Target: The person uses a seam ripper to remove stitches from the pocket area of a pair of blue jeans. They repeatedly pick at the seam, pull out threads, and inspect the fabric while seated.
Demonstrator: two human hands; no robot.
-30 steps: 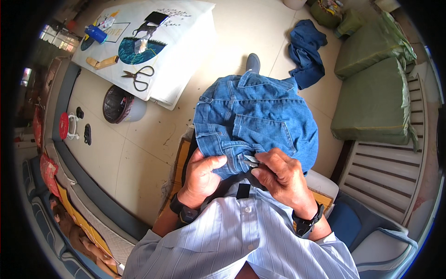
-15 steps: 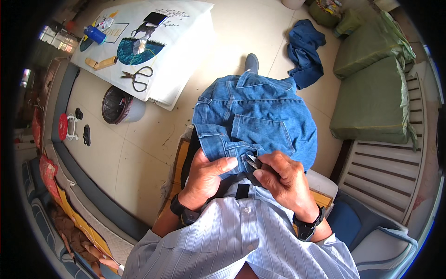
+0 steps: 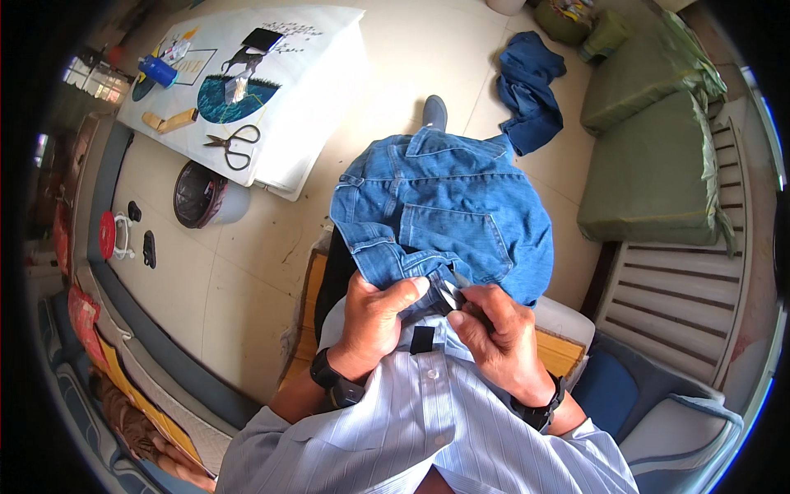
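The jeans (image 3: pixel 457 226) lie over the lap (image 3: pixel 327 288), the left hand's (image 3: pixel 370 317) fingers pinch their edge, and the snips (image 3: pixel 449 295), pinched by the right hand's (image 3: pixel 498 333), should work shallow, clear of the left.

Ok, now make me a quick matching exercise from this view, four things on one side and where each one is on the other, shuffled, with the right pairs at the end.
Things:
1. Lighter blue denim garment
2. Small bladed tool
3. Large scissors
4. Waste bin

Places:
A. Lying on the white table
B. In the fingers of the right hand
C. Standing on the tiled floor
D. In the grip of the left hand

Pairs: 1-D, 2-B, 3-A, 4-C
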